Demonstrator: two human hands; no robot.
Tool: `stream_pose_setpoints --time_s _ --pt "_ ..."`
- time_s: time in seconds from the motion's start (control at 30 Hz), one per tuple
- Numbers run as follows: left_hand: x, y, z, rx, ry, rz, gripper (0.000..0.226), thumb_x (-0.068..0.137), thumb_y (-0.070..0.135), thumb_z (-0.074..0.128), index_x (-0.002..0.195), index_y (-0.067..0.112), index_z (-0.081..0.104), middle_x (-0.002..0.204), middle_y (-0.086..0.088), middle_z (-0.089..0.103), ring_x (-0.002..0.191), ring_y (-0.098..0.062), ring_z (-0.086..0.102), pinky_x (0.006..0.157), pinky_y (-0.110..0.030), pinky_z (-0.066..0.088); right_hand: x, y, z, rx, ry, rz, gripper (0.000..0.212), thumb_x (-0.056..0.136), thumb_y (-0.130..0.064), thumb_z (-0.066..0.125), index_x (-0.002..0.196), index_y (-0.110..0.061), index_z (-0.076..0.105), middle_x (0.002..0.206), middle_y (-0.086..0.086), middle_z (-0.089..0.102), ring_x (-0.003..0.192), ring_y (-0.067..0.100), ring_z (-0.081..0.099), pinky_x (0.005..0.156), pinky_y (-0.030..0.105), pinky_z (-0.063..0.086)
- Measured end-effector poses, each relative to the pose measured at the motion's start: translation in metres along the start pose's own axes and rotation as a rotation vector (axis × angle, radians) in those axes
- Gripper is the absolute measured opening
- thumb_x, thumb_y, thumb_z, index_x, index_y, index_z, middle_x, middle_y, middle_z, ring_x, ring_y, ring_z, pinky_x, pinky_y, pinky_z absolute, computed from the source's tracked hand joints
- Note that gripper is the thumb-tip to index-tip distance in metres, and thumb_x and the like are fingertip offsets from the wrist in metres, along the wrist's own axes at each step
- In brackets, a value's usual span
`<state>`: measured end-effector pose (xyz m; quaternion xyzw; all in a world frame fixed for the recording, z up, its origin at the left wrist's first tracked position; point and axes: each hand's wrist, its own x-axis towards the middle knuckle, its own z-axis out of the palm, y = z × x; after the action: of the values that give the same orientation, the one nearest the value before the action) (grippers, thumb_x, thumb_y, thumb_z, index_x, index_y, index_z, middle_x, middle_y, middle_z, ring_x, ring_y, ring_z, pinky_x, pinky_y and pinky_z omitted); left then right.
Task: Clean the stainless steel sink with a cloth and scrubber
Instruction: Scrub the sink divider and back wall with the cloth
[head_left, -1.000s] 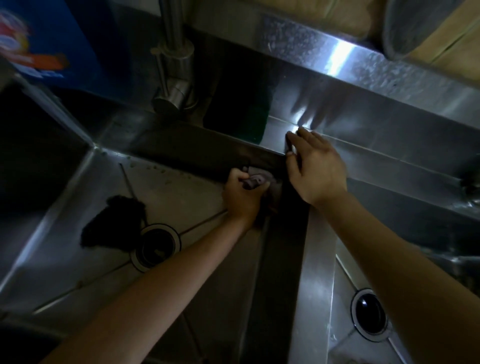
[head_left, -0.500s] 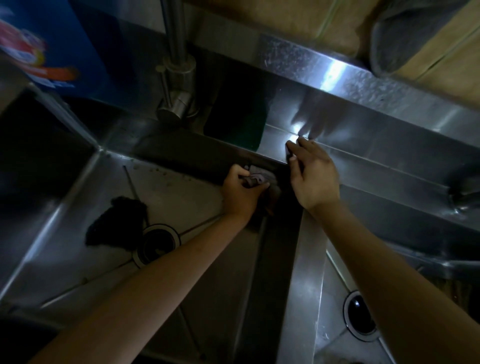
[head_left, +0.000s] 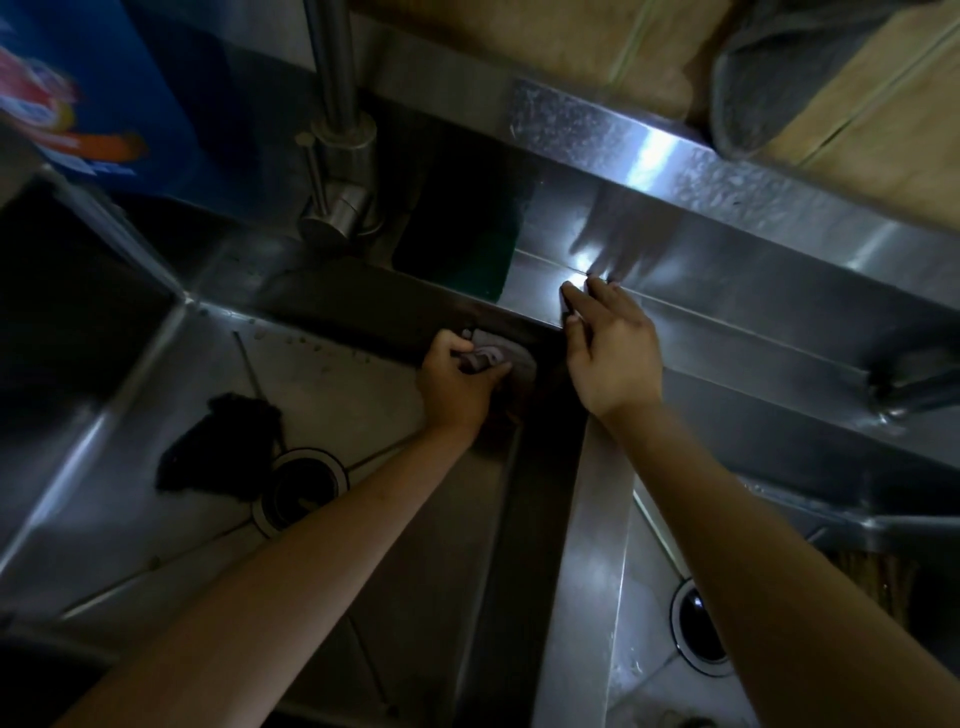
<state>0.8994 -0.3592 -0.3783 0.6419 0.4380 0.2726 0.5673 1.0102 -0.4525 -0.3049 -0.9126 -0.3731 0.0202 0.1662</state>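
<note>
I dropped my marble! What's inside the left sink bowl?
A dark scrubber lies beside the drain; the left hand grips a cloth in the corner. Beneath the scrubber and forearm is hidden.

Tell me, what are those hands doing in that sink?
A person is cleaning a steel double sink. The left hand grips a bunched grey cloth and presses it into the far corner of the left basin. The right hand rests flat on the ledge where the divider meets the back. A dark scrubber lies untouched by the left drain.
</note>
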Motion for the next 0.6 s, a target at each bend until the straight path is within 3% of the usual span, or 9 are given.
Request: stream_pose_setpoints --time_s 0.13,0.27,0.5,0.6 --pt "0.001 0.014 -0.009 -0.050 0.019 0.084 0.038 0.065 0.004 0.081 0.076 0.016 0.047 0.071 0.010 0.054 0.064 0.005 0.053 0.056 -0.004 0.041 0.000 -0.001 -0.001 -0.015 -0.010 -0.003 0.048 0.090 -0.030 0.033 0.132 -0.018 0.053 0.142 0.013 0.045 0.134 0.031 0.037 0.110 0.042 0.032" --pt "-0.002 0.026 -0.011 -0.051 0.061 0.153 0.040 0.063 0.002 0.082 0.079 0.011 0.047 0.069 0.013 0.050 0.062 0.015 0.053 0.055 -0.003 0.040 -0.001 -0.002 -0.002 -0.016 -0.011 -0.006 0.048 0.090 -0.030 0.033 0.132 -0.018 0.053 0.142 0.014 0.045 0.134 0.033 0.037 0.108 0.043 0.033" --pt "0.000 0.026 -0.005 -0.092 0.072 0.104 0.042 0.063 0.005 0.083 0.076 0.013 0.045 0.067 0.003 0.055 0.061 0.003 0.052 0.055 -0.005 0.039 -0.001 -0.003 -0.001 -0.011 -0.006 0.001 0.048 0.090 -0.029 0.034 0.131 -0.017 0.054 0.140 0.015 0.047 0.133 0.034 0.039 0.106 0.045 0.036" --pt "-0.003 0.023 -0.001 -0.120 0.058 0.019 0.039 0.066 0.001 0.080 0.078 0.011 0.045 0.069 0.007 0.053 0.059 0.009 0.051 0.053 -0.004 0.040 -0.001 -0.002 -0.001 -0.019 -0.004 -0.002 0.048 0.090 -0.029 0.034 0.131 -0.017 0.053 0.141 0.015 0.047 0.133 0.034 0.038 0.107 0.045 0.035"
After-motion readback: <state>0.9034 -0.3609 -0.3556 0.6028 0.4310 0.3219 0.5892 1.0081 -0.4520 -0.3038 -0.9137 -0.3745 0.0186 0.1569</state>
